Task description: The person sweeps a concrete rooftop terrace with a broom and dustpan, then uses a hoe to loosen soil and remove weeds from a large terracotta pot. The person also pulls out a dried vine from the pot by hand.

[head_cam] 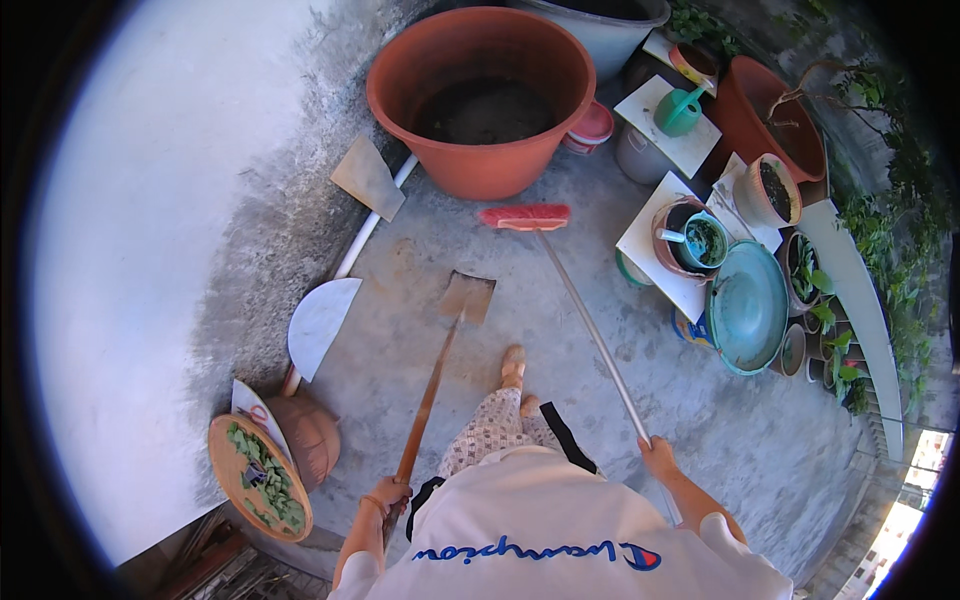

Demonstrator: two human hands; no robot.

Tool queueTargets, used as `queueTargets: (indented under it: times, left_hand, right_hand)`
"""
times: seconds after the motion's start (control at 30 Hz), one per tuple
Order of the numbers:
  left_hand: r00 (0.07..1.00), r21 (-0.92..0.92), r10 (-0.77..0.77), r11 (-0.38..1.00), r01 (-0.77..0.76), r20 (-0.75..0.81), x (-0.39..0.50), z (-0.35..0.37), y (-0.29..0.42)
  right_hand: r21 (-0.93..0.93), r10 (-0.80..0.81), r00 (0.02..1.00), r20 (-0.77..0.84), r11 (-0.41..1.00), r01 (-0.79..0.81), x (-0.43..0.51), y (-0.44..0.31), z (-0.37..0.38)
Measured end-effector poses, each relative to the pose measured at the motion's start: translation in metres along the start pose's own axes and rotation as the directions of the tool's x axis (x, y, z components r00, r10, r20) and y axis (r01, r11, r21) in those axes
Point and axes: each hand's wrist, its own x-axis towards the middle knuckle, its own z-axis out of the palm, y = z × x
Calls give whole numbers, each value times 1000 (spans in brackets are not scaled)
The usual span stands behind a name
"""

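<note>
My left hand point(394, 495) is closed around the wooden handle of a long-handled dustpan or shovel point(466, 296), whose flat metal pan lies on the concrete floor ahead of my feet. In my right hand point(657, 457) is the metal pole of a push broom point(531, 216). The broom's red bristled head rests on the floor just in front of a large terracotta-coloured tub point(480, 165), to the right of and beyond the pan. Whether the head touches the tub is hard to tell.
A round tray of green leaves point(300, 517) leans at the lower left by a brown pot point(315, 435). A white pipe point(360, 244) follows the wall. On the right stand a green watering can point(679, 112), a teal basin lid point(748, 307), a teal dipper point(703, 240) and several potted plants.
</note>
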Motion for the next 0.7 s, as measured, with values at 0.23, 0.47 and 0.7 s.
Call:
queueTargets:
  times: [0.23, 0.47, 0.7]
  left_hand:
    - [999, 94, 27, 995, -23, -39, 18, -16, 9]
    - [999, 217, 44, 975, -48, 21, 55, -49, 69]
    - [997, 291, 51, 955, -65, 56, 85, -92, 117]
  right_hand:
    - [333, 90, 995, 46, 938, -100, 37, -58, 28]
    - [274, 104, 984, 142, 951, -141, 94, -146, 47]
    - [-2, 65, 971, 231, 998, -67, 56, -186, 65]
